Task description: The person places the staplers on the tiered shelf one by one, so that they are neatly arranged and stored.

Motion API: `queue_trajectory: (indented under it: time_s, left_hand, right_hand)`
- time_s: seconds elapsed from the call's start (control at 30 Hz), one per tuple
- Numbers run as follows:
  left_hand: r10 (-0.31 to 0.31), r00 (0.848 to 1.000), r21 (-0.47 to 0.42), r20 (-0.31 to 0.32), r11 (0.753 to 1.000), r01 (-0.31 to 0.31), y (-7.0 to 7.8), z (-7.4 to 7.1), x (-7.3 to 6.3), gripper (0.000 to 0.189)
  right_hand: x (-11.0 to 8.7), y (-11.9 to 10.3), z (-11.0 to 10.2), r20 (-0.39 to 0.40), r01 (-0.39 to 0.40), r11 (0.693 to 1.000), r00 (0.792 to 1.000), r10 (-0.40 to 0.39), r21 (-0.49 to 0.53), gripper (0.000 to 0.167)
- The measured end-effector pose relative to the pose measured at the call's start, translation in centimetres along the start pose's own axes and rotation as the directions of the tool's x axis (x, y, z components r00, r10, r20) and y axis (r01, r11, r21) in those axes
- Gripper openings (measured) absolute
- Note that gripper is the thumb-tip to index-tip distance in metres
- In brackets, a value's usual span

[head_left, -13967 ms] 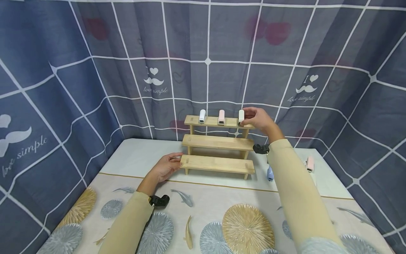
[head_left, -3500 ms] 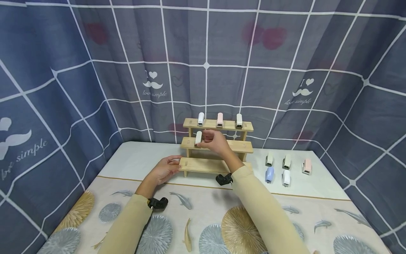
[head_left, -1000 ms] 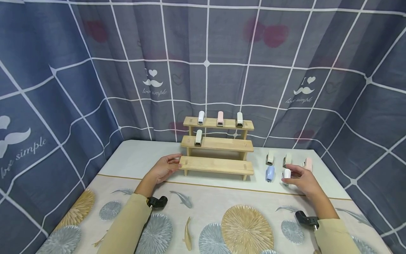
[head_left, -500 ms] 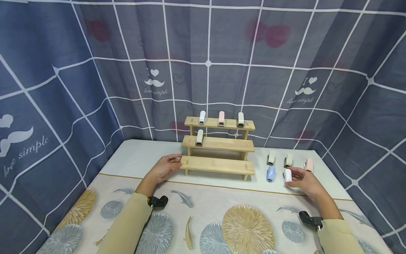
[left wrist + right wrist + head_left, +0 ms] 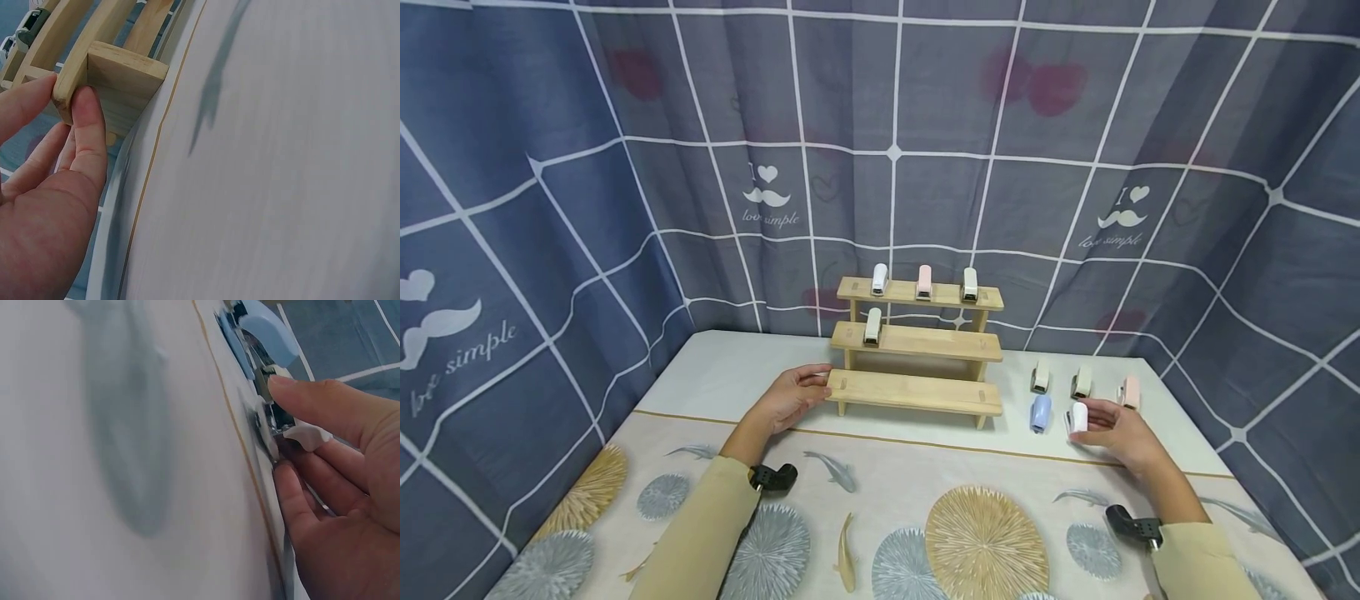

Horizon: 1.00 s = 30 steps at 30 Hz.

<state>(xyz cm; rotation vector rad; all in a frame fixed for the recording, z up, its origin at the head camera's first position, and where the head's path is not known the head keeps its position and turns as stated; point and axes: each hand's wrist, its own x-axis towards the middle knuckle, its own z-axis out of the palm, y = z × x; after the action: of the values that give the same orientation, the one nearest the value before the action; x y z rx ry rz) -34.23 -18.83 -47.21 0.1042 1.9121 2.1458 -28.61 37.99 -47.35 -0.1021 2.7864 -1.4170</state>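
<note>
My right hand pinches a white stapler at the right of the table; in the right wrist view the thumb lies on one side of the stapler and the fingers on the other. My left hand holds the left end of the lowest step of a three-tier wooden stand, and the left wrist view shows its thumb and fingers pinching the board end. On the top tier stand a white stapler, a pink one and a cream one. Another cream stapler sits at the middle tier's left.
Close to my right hand stand a blue stapler, two cream staplers and a pink stapler. A patterned cloth covers the table's near part. Checked curtains enclose the back and sides.
My right hand let go of a cream stapler on the top tier, then another on the middle tier. It moved right and took hold of the white stapler. The left hand stays on the stand.
</note>
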Motion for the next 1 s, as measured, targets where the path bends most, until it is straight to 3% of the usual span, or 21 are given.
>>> queue_trajectory:
  time_s: [0.57,1.0]
  left_hand:
    - [-0.016,1.0,0.017,-0.005,1.0,0.016,0.0,-0.1,0.2,0.064]
    - [-0.033,0.999,0.008,-0.014,0.999,0.033,-0.2,-0.3,0.6,0.063]
  right_hand:
    - [-1.3,-2.5,2.0,-0.034,0.048,0.997,0.998,-0.046,0.057,0.081]
    - [-1.3,-6.0,3.5,-0.097,0.162,0.97,0.984,-0.146,0.183,0.078]
